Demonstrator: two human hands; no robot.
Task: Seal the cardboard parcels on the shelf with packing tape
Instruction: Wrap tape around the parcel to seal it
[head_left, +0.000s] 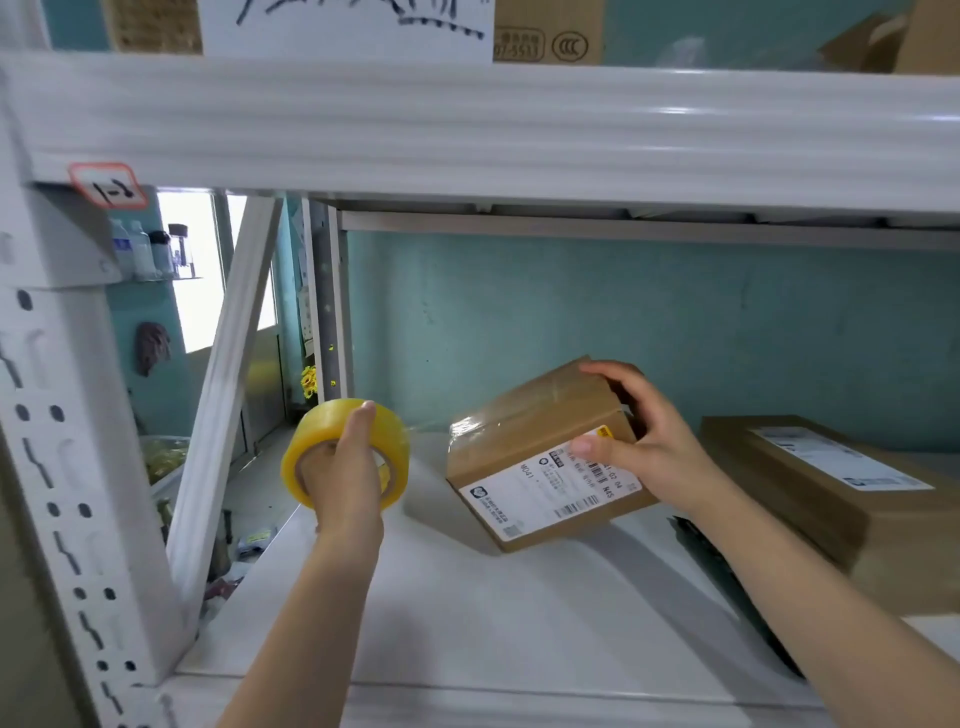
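A small cardboard parcel (524, 457) with a white shipping label sits tilted on the white shelf (519, 613), one edge raised. My right hand (639, 436) grips its right end, thumb on the label and fingers over the top. A strip of clear tape covers its upper left face and stretches left to a yellowish roll of packing tape (311, 441). My left hand (345, 467) holds that roll above the shelf, fingers through its core, to the left of the parcel.
A longer cardboard parcel (831, 499) with a label lies at the right of the shelf. A white beam (467, 130) of the upper shelf hangs overhead, and a perforated upright (67, 467) stands at the left. The teal wall is close behind.
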